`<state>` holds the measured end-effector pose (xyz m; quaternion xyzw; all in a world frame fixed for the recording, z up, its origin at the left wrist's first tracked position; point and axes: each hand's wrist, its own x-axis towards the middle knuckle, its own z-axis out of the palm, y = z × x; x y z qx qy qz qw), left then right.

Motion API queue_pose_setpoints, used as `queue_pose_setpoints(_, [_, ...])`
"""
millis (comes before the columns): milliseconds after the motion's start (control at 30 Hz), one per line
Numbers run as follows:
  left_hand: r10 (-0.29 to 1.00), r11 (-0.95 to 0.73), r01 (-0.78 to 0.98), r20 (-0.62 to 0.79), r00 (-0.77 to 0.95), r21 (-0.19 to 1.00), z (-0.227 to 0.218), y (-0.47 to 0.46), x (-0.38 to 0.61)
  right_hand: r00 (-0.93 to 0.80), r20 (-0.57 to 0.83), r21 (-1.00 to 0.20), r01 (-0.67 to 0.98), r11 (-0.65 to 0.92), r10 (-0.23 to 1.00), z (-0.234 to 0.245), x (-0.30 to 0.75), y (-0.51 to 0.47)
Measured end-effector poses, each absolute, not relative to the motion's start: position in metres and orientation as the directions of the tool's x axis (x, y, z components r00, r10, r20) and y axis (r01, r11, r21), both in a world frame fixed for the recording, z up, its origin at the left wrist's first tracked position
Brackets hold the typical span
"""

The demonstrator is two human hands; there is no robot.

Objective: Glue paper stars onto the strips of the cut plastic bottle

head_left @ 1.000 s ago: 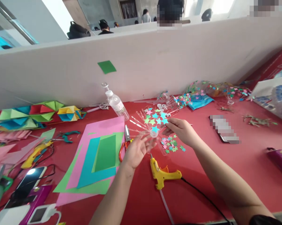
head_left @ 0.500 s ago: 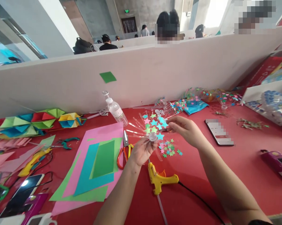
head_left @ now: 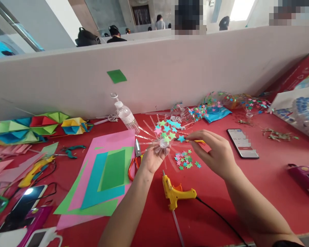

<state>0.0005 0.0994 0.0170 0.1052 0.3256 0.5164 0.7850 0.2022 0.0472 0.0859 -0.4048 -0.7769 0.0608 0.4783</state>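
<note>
My left hand (head_left: 153, 159) is closed around the neck of a cut clear plastic bottle flower (head_left: 164, 132), whose splayed strips carry pink, green and blue paper stars. My right hand (head_left: 216, 152) pinches one strip near a blue star (head_left: 181, 139) on the flower's right side. A small heap of loose paper stars (head_left: 185, 160) lies on the red table (head_left: 267, 192) just below the flower. A yellow glue gun (head_left: 175, 193) rests in front of my hands, its black cord trailing to the right.
Pink, green and blue paper sheets (head_left: 105, 175) lie left, with orange-handled scissors (head_left: 135, 159) beside them. A water bottle (head_left: 126, 116), folded paper shapes (head_left: 33, 128), a phone (head_left: 243, 143) and more starred bottles (head_left: 229, 101) stand along the white partition (head_left: 154, 68). People sit beyond.
My left hand has turned and raised the bottle flower a little. My right hand moved from the flower's upper right strips down to the strip by the blue star.
</note>
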Motion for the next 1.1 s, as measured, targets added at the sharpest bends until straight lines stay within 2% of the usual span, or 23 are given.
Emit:
queue_pose_setpoints(233, [0.912,0.398,-0.740,-0.322,0.255,0.542,0.011,0.101,0.003,-0.284,0.779,-0.342,0.555,0.759,0.558,0.081,0.191,0.040])
queue_pose_setpoints(433, [0.909,0.401,-0.771,-0.317,0.269,0.494,0.005,0.102,0.004,-0.333,0.726,-0.330,0.598,0.730,0.602,0.075,0.182,0.042])
queue_pose_setpoints(700, [0.905,0.400,-0.785,-0.338,0.258,0.473,0.005,0.102,0.004,-0.287,0.634,-0.467,0.597,0.652,0.718,0.066,0.179,0.049])
queue_pose_setpoints(900, [0.891,0.415,-0.783,-0.380,0.248,0.464,0.011,0.100,0.007,-0.201,0.647,-0.525,0.583,0.621,0.736,0.065,0.175,0.049])
queue_pose_setpoints(1100, [0.897,0.406,-0.812,-0.353,0.265,0.420,0.006,0.099,0.007,-0.151,0.644,-0.586,0.533,0.610,0.750,0.064,0.170,0.047])
